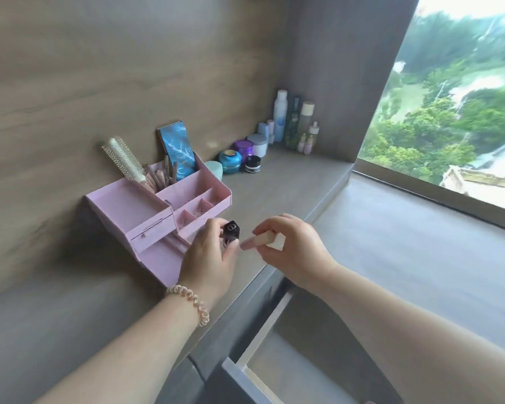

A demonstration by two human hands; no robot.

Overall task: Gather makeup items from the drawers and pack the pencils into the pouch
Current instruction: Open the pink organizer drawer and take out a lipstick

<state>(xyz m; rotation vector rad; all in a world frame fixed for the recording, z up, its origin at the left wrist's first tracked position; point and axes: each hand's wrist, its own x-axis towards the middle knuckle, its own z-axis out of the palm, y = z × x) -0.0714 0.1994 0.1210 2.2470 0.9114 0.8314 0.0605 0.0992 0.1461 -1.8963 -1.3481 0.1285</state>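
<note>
Two arms show from the near edge, the left forearm [129, 345] and the right forearm [405, 322], both bare, with no clothing on them down to the fingers. At the wrist of the left hand [207, 258] sits a bracelet [191, 301]. It is a spiral coil like a telephone cord, glossy, pale peach or cream, its loops lying in one snug row. On the right hand [292, 246] the nails seem long with a pale pink finish, though blur leaves that unsure.
</note>
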